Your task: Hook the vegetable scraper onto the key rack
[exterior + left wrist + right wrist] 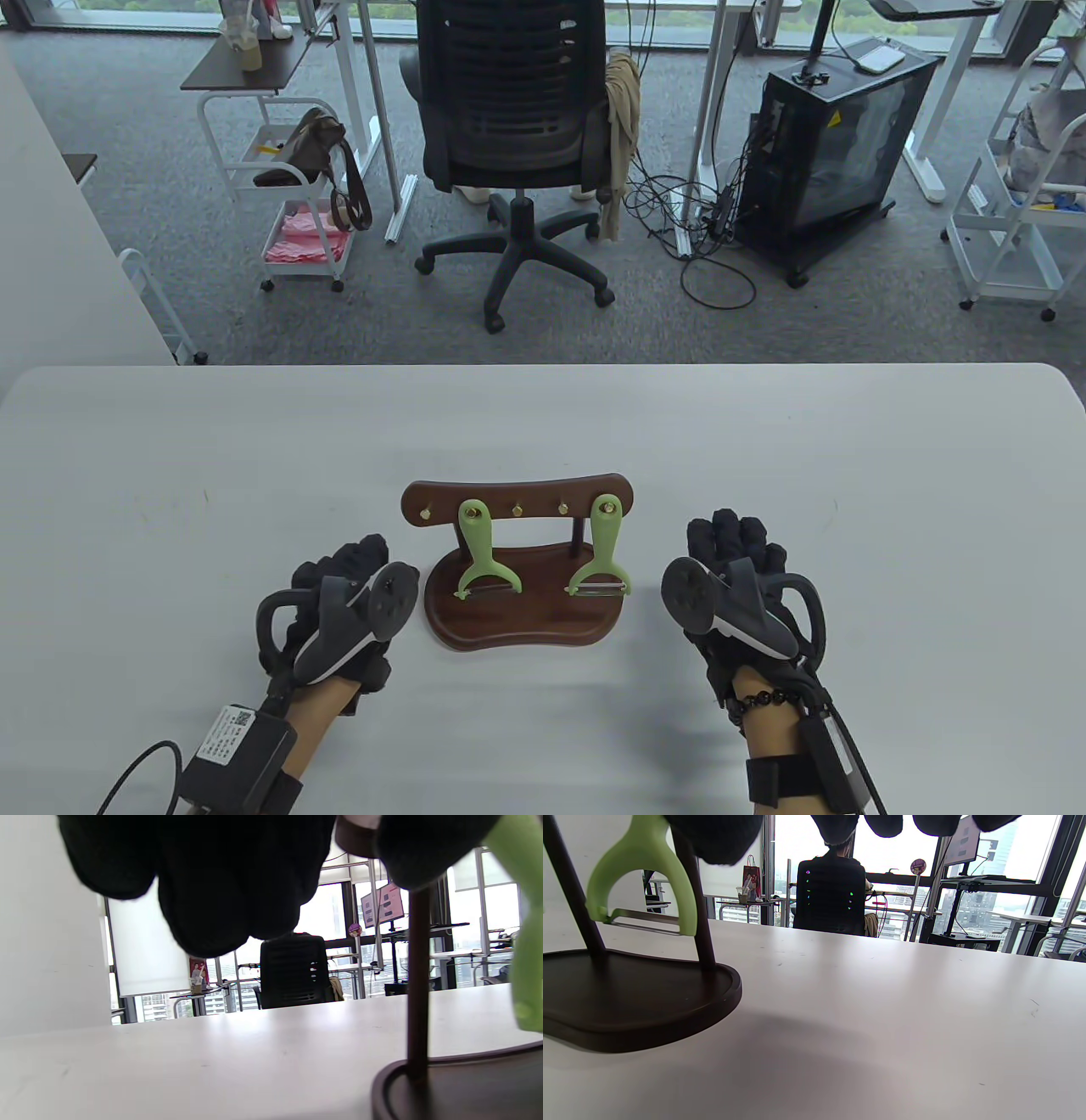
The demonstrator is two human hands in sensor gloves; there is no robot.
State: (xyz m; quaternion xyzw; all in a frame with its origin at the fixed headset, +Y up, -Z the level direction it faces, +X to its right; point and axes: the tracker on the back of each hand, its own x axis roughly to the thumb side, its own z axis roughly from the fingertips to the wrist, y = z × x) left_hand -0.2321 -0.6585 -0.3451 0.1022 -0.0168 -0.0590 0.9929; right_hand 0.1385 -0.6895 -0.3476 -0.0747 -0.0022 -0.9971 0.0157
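Observation:
The dark wooden key rack (pixel 517 494) stands on its base (pixel 517 624) at the table's front middle. Two green vegetable scrapers hang from its brass hooks, blades down: one left of centre (pixel 480 552), one at the right end (pixel 604 552). My left hand (pixel 361 564) rests on the table just left of the base, empty. My right hand (pixel 734 535) rests on the table to the right of the rack, empty. The left wrist view shows my fingers (pixel 212 899), a rack post (pixel 418 984) and a scraper (pixel 528 984). The right wrist view shows a scraper (pixel 642 870) over the base (pixel 628 1001).
Three brass hooks (pixel 517 509) on the rack bar carry nothing. The white table (pixel 254 458) stretches wide on both sides and behind the rack. Beyond its far edge stand an office chair (pixel 517 127) and carts on the carpet.

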